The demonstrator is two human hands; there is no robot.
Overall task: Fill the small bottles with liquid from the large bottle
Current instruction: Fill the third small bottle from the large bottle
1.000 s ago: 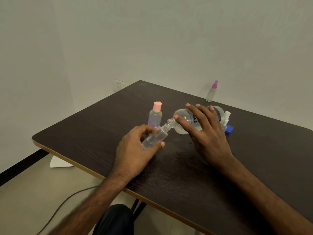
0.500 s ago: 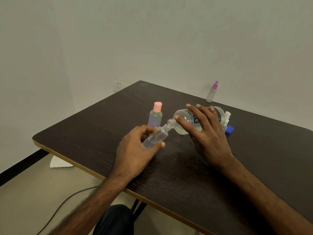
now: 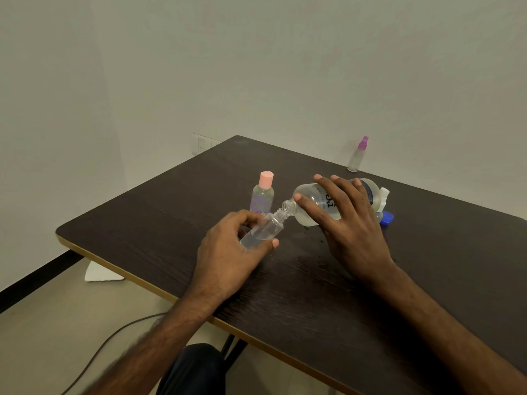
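Observation:
My right hand (image 3: 346, 223) grips the large clear bottle (image 3: 313, 199), tipped on its side with its open neck pointing left. That neck meets the mouth of a small clear bottle (image 3: 263, 230), which my left hand (image 3: 231, 252) holds tilted between thumb and fingers just above the dark table (image 3: 313, 280). Clear liquid lies in the lower part of the small bottle. A small bottle with a pink cap (image 3: 263, 193) stands upright just behind my left hand. A small spray bottle with a purple top (image 3: 358, 155) stands at the table's far edge.
A blue cap (image 3: 387, 218) and a white spray top (image 3: 383, 199) lie on the table behind my right hand. A few drops wet the table under the large bottle. A cable runs over the floor at lower left, near a white object under the table's left corner.

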